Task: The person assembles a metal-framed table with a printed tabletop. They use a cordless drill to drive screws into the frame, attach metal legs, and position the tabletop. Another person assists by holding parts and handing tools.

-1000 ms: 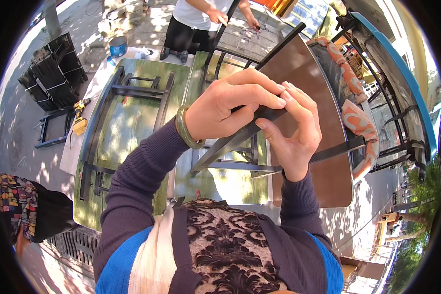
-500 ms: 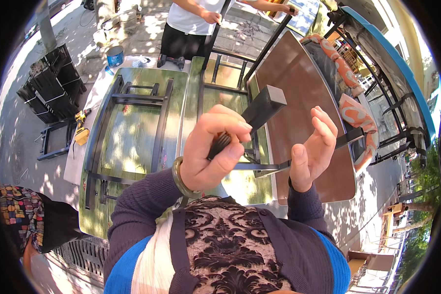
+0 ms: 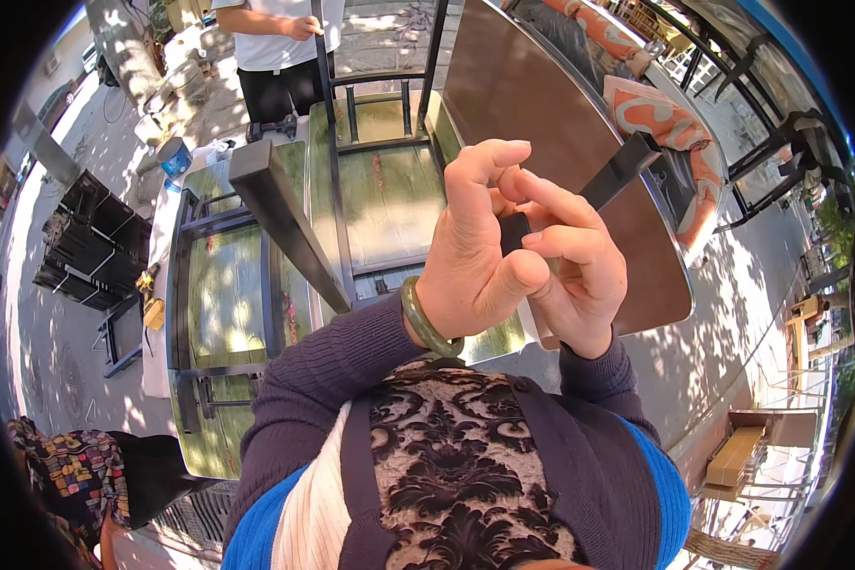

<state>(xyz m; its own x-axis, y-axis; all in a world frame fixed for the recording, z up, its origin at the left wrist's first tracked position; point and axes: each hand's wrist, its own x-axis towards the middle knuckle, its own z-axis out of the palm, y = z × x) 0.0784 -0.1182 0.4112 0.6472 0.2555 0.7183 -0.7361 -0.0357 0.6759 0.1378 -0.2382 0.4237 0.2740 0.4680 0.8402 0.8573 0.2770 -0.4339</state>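
My left hand (image 3: 473, 228) and my right hand (image 3: 579, 261) meet in front of my chest with fingers bent. Pinched among their fingertips is a small black plug (image 3: 514, 231), mostly covered by the fingers. Left of my hands a square black metal leg (image 3: 280, 214) rises toward me, its top end closed. To the right, another black metal leg (image 3: 622, 169) points up, and its end looks hollow. Both hands are held above the table, and neither touches a leg.
Green-patterned tabletops (image 3: 233, 285) carry black frames. A brown tabletop (image 3: 522, 95) leans at the right. Across the table a person (image 3: 271, 47) grips a black frame. A yellow drill (image 3: 152, 309), a blue can (image 3: 174, 157) and stacked black frames (image 3: 95, 237) are at left.
My right hand has come over to my left hand, and both now hold the plug. My view has shifted, so the table and legs appear further left.
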